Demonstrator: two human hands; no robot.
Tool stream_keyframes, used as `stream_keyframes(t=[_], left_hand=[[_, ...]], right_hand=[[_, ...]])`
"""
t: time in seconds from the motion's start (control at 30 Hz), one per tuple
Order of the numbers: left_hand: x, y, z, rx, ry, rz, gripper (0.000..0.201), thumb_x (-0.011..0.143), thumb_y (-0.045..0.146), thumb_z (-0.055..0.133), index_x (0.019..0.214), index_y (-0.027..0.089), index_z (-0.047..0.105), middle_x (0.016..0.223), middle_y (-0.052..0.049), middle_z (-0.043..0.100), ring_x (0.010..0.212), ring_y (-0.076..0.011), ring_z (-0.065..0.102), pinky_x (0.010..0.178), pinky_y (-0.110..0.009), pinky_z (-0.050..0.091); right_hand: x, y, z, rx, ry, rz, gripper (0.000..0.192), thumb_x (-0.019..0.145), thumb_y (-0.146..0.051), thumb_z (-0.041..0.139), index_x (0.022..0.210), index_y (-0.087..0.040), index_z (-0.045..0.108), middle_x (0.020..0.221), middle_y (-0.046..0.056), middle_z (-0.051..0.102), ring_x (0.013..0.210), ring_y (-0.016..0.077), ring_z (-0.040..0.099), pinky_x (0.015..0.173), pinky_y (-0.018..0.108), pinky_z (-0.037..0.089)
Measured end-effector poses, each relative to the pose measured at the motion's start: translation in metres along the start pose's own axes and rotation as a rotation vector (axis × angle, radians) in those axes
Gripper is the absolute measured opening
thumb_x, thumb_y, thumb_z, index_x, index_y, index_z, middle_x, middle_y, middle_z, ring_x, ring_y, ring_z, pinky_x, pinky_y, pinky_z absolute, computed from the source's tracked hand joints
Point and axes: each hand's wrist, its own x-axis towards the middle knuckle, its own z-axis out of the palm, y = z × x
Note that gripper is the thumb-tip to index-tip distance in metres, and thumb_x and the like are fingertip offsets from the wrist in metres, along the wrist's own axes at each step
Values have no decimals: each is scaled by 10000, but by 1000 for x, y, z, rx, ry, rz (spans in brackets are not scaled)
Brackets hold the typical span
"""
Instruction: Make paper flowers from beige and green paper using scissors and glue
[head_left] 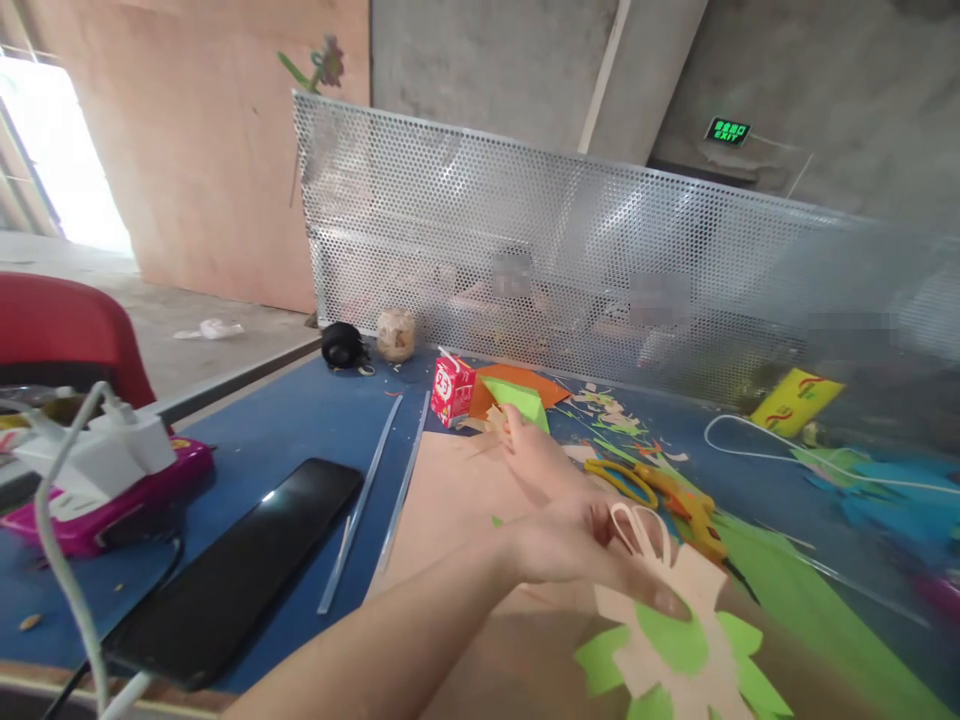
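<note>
I see my left hand [581, 545] with fingers grasping the paper flower [679, 640] low over the bench [300, 420]. The right hand [529, 450] reaches beyond; its fingers' state I cannot tell.

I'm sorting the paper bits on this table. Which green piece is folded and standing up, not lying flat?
The small green folded paper just past the far hand, beside the red carton. The other green pieces lie flat near the scissors.

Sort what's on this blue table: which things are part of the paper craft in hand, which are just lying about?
In hand:
left hand holding the beige-and-green paper flower cutout
yellow-handled scissors
green paper sheet

Lying about:
black phone
white charger on pink box
red-and-white carton
</note>
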Motion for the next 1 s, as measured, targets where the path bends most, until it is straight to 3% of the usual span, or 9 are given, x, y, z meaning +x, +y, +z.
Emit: stream_keyframes(t=[0.17, 0.3, 0.4, 0.53, 0.63, 0.77, 0.9, 1.0], left_hand=[[0, 0, 0, 64, -7, 23, 404, 407, 366, 778, 656, 149, 545, 644, 41, 504, 616, -90, 471, 619, -237, 376], [0, 2, 0, 104, -13, 44, 392, 416, 356, 776, 630, 152, 519, 684, 29, 521, 632, -93, 471, 591, -230, 362], [-1, 2, 1, 122, 1, 26, 410, 408, 384, 773, 639, 152, 526, 697, 14, 537, 647, -113, 491, 601, -246, 375], [-2, 2, 1, 110, -5, 67, 426, 364, 367, 790, 611, 153, 516, 691, 18, 525, 669, -120, 487, 613, -244, 374], [-2, 2, 2, 121, -35, 77, 430, 361, 357, 794, 625, 157, 521, 676, 23, 510, 658, -116, 474, 614, -243, 377], [-2, 5, 4, 153, -24, 47, 465, 343, 388, 791, 664, 161, 542, 635, 35, 475, 640, -115, 465, 623, -247, 379], [-4, 7, 5, 169, -30, 39, 459, 360, 422, 775, 655, 160, 540, 621, 42, 457, 613, -104, 453, 619, -245, 373], [-4, 6, 5, 161, -66, 30, 430, 385, 407, 773, 646, 161, 537, 603, 46, 444, 591, -95, 441, 594, -233, 371]], right_hand=[[-1, -2, -2, -108, 4, -26, 362, 822, -118, 330, 1181, -110, 378, 993, 144, 605, 894, 208, 572, 744, 300, 404], [-3, -9, -4, -175, 2, -85, 454, 769, -26, 346, 1217, -96, 374, 981, 149, 607, 954, 239, 540, 808, 343, 373], [-3, -9, -2, -207, -9, -82, 510, 741, -8, 362, 1241, -105, 358, 907, 136, 622, 873, 241, 571, 732, 327, 404], [0, -1, 3, -209, -19, -43, 447, 804, -140, 359, 1250, -125, 344, 848, 114, 636, 757, 227, 604, 625, 301, 430], [-2, 5, 6, -234, -58, -82, 487, 807, -167, 367, 1288, -132, 307, 829, 109, 647, 744, 229, 608, 637, 311, 434], [-7, 5, 7, -250, -77, -139, 573, 752, -46, 362, 1313, -140, 291, 818, 121, 649, 797, 250, 599, 676, 337, 424], [-4, 6, 2, -144, -13, 46, 458, 783, -94, 369, 1231, -182, 399, 780, 102, 658, 742, 240, 617, 651, 330, 432], [4, 14, -9, 91, 146, 149, 333, 821, -206, 371, 1147, -170, 430, 796, 85, 660, 725, 213, 625, 619, 303, 453]])
